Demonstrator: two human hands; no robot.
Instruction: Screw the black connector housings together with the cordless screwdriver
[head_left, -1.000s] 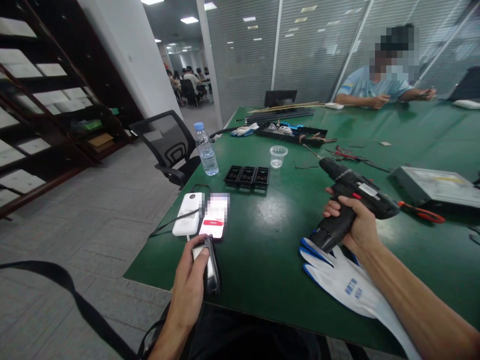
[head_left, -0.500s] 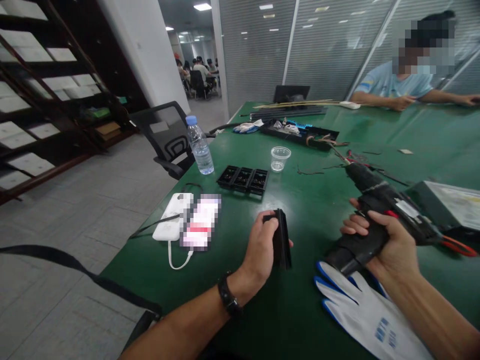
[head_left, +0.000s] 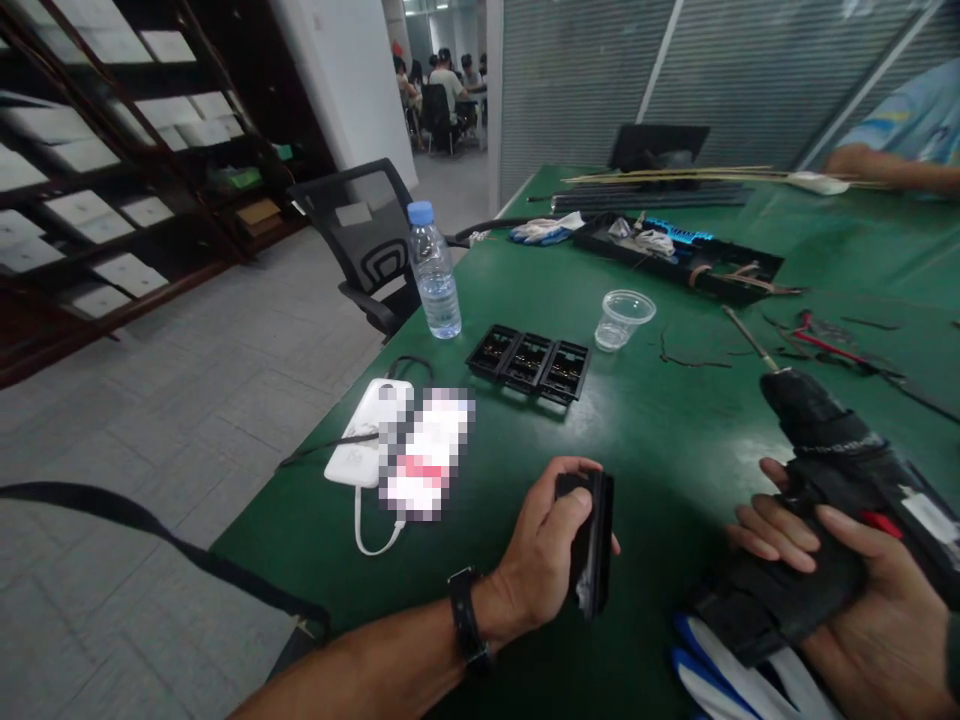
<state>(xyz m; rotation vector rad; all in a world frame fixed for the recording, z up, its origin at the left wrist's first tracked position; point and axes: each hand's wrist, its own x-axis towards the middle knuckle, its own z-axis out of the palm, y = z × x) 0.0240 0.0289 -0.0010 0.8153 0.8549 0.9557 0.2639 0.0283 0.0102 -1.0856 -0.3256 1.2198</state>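
Note:
My left hand (head_left: 541, 560) is closed around a black rectangular plastic part (head_left: 596, 550), thumb on its near face, long side roughly upright. Its far side is hidden by my fingers. My right hand (head_left: 862, 590) wraps the handle of a black power drill (head_left: 821, 430), fingers near the trigger. The drill's long bit points up and to the left, apart from the plastic part. Below the drill lies a white and blue work glove (head_left: 739, 675), partly covered. Beyond my left hand sits a black three-compartment plastic piece (head_left: 531, 362) on the green table (head_left: 517, 450).
A water bottle (head_left: 435, 275), a white power bank (head_left: 367, 435) and a phone (head_left: 427, 460) are on the left. Further back are a clear plastic cup (head_left: 624, 318), a black box of tools (head_left: 675, 260) and red-handled pliers (head_left: 832, 340). A person's sleeve (head_left: 911, 115) shows across the table.
My view has shifted, so the table items appear further right. The drill and my right hand now sit lower and further right in view. Both hands keep their holds.

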